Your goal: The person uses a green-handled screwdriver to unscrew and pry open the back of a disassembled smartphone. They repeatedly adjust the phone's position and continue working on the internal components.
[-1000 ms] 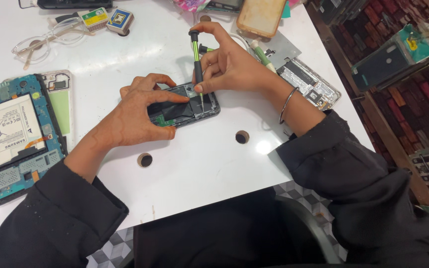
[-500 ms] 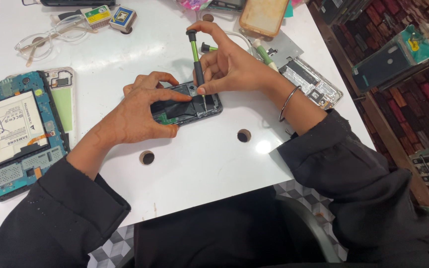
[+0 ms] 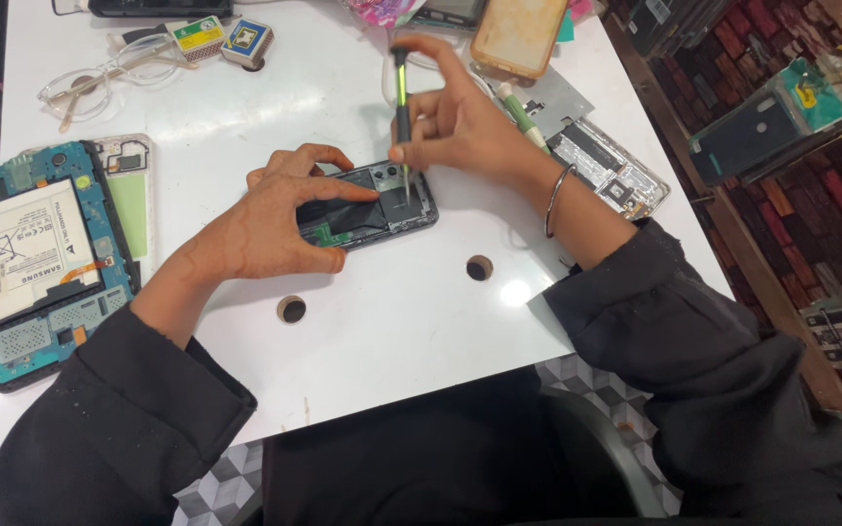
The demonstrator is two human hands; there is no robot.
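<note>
While the right hand point(image 3: 465, 127) pinches a slim green-and-black screwdriver point(image 3: 402, 107) between thumb and fingertips, its tip stands nearly upright on the upper end of an opened phone point(image 3: 374, 205), close to the camera cutouts. The left hand point(image 3: 280, 224) lies over the phone's lower half, fingers pressed down and curled round its edge, pinning it flat near the middle of the white worktop point(image 3: 392, 321). To my eye the work goes best with the driver kept plumb over the screw, turned lightly, and the steadying hand not letting the phone slide.

Round about, an opened tablet point(image 3: 36, 258) with its blue board showing lies at the left edge, a clear case point(image 3: 129, 185) just beside it. Glasses point(image 3: 99, 78) and two small boxes point(image 3: 221, 39) sit at the far side. Behind the right wrist lie another stripped phone point(image 3: 608, 170) and a tan phone case point(image 3: 518, 34). Two round holes point(image 3: 479, 267) in the worktop lie near the phone; a loose screw could roll into one, I'd judge.
</note>
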